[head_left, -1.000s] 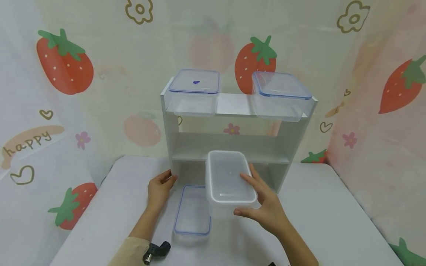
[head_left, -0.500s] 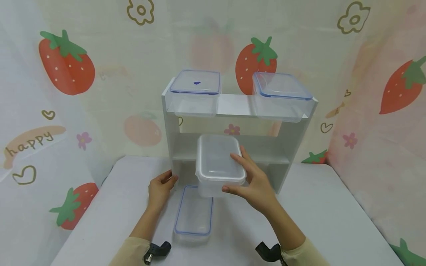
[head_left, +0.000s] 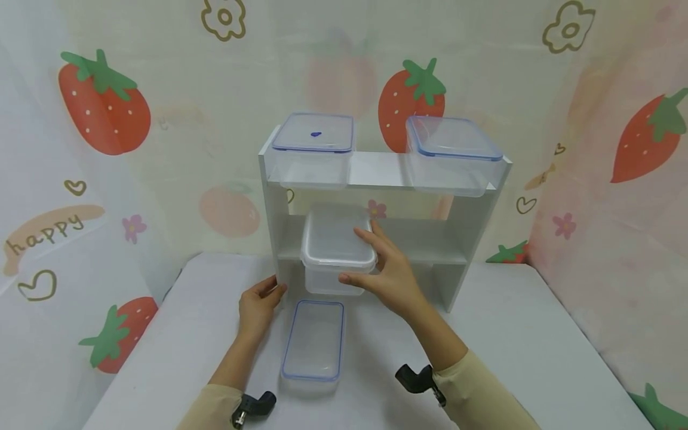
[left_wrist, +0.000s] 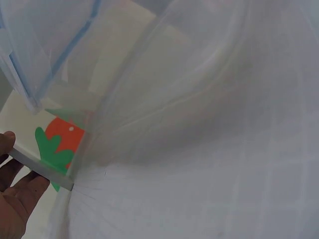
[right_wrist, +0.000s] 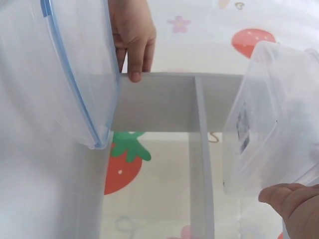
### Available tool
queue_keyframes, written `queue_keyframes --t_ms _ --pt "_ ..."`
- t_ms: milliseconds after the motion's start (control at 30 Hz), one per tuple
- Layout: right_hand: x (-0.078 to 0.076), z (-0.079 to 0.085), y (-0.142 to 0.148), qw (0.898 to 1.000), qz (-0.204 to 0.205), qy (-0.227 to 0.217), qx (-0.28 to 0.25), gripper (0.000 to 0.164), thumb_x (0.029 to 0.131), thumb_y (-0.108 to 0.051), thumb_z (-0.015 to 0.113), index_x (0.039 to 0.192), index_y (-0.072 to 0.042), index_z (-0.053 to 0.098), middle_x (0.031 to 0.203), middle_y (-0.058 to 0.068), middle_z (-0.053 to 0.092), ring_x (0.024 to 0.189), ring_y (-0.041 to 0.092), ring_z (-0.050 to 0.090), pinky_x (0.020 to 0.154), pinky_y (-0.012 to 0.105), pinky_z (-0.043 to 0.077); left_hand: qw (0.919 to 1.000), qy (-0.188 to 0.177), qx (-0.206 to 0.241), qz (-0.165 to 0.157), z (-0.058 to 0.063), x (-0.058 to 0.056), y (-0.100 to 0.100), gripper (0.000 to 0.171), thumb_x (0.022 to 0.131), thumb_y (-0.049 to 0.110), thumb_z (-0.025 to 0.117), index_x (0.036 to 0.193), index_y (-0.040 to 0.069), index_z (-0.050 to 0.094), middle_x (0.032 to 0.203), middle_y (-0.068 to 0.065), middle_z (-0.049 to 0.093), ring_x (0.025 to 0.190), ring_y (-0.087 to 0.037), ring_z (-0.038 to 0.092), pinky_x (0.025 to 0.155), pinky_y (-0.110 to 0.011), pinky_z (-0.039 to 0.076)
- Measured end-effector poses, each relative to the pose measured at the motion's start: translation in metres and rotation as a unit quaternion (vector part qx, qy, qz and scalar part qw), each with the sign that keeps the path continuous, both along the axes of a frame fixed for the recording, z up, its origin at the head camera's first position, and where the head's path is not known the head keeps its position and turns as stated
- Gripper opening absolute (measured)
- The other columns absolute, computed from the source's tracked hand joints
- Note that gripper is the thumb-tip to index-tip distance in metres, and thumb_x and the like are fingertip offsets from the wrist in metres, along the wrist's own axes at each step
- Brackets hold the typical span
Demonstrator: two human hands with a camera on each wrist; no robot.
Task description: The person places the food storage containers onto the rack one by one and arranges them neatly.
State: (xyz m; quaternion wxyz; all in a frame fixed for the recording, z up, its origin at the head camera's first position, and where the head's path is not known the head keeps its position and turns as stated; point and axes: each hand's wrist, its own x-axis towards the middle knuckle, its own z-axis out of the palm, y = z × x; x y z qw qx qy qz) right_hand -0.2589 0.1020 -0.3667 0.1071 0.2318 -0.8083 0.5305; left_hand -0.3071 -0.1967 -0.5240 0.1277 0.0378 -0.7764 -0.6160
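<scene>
My right hand (head_left: 395, 275) grips a clear plastic food container (head_left: 333, 280) by its right side, thumb in front and fingers over the edge of its whitish lid. The container hangs in the air before the middle board of a white shelf (head_left: 457, 239). At the shelf's left side panel, my left hand (head_left: 258, 307) pinches the front edge; the left wrist view shows its fingers (left_wrist: 35, 191) round that panel. In the right wrist view, the container's underside (right_wrist: 249, 119) faces the camera beside the middle board. Below it, a blue-rimmed food container (head_left: 314, 346) lies on the table.
Two blue-lidded containers stand on the shelf's top, one left (head_left: 312, 161) and one right (head_left: 457, 161). The white table (head_left: 516, 358) extends to both sides. A strawberry-printed cloth (head_left: 226, 119) hangs behind and at the sides.
My right hand has carried the held container up, left and towards the shelf, from above the table to the middle board's front. The left hand has stayed at the side panel.
</scene>
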Motion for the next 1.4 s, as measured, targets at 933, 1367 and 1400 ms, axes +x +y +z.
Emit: queue_keyframes --t_ms 933,1367,1400 --pt "-0.051 0.002 -0.035 1.0 0.015 -0.014 -0.015 0.089 0.075 -0.033 0.094 0.152 -0.024 0.05 0.172 -0.002 0.015 0.157 0.012 0.014 0.122 0.039 0.033 0.9999 0.002 0.013 -0.01 0.0 0.001 0.001 0.05 0.096 0.032 0.074 0.137 0.005 0.064 0.14 -0.014 0.064 0.122 -0.03 0.067 0.097 -0.031 0.058" --pt "-0.067 -0.004 -0.046 1.0 0.004 -0.026 -0.014 0.09 0.073 -0.036 0.094 0.152 -0.023 0.051 0.172 0.003 0.015 0.158 0.021 0.017 0.121 0.04 0.036 0.9998 0.003 0.013 -0.013 -0.003 0.0 -0.001 0.052 0.097 0.033 0.073 0.138 0.003 0.062 0.141 -0.014 0.063 0.123 -0.03 0.066 0.094 -0.024 0.058" --pt "-0.068 -0.004 -0.046 1.0 0.002 -0.027 -0.013 0.09 0.073 -0.037 0.094 0.152 -0.023 0.051 0.172 0.003 0.015 0.158 0.022 0.018 0.121 0.04 0.036 0.9998 0.003 0.013 -0.012 -0.003 0.0 -0.001 0.052 0.097 0.033 0.074 0.138 0.003 0.063 0.141 -0.014 0.063 0.122 -0.03 0.067 0.093 -0.023 0.058"
